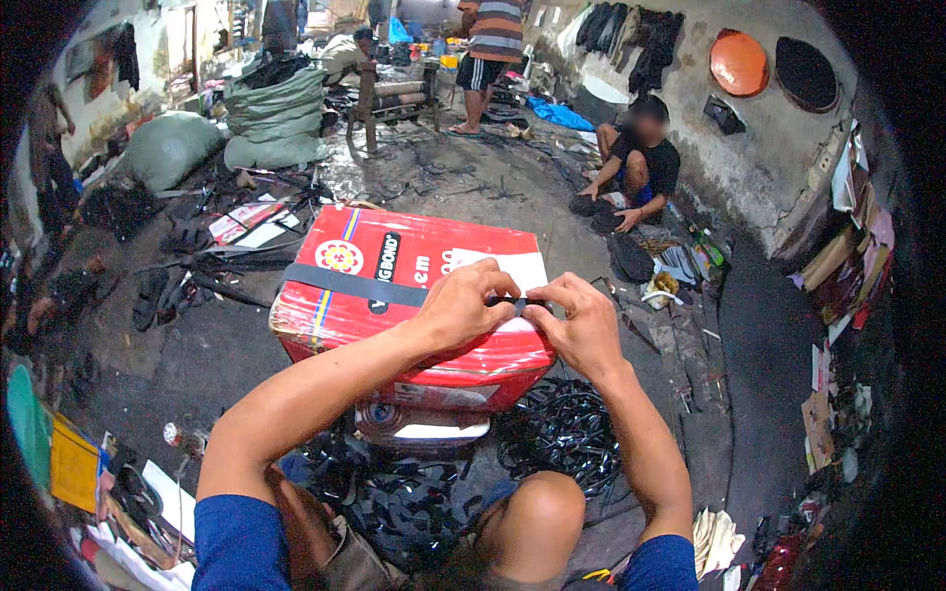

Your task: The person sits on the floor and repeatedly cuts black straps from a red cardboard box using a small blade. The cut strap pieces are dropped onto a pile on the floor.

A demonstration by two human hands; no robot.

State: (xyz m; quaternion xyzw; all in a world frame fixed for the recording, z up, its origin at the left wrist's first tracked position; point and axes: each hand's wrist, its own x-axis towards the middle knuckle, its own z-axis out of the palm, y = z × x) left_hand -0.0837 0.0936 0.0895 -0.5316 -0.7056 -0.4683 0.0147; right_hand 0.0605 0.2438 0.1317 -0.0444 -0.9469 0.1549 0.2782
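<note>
A red cardboard box [473, 372] wrapped in shiny film stands in front of me, between my arms. Over its right end, my left hand [459, 307] and my right hand [581, 325] face each other with bent fingers. Both pinch a small black strip-like piece [519, 304], partly covered by my fingers. A long flat dark grey strip [345, 284] lies across the top, running under my left wrist. A white sheet [512, 266] is on the box's top, just beyond my fingers.
Under the box is a white and blue object [424, 426]. Dark curved cut pieces [379, 502] and a heap of glossy black pieces [562, 433] lie near my knees. A person [645, 167] sits by the right wall; another [493, 44] stands far back. Green sacks [276, 113] stand back left.
</note>
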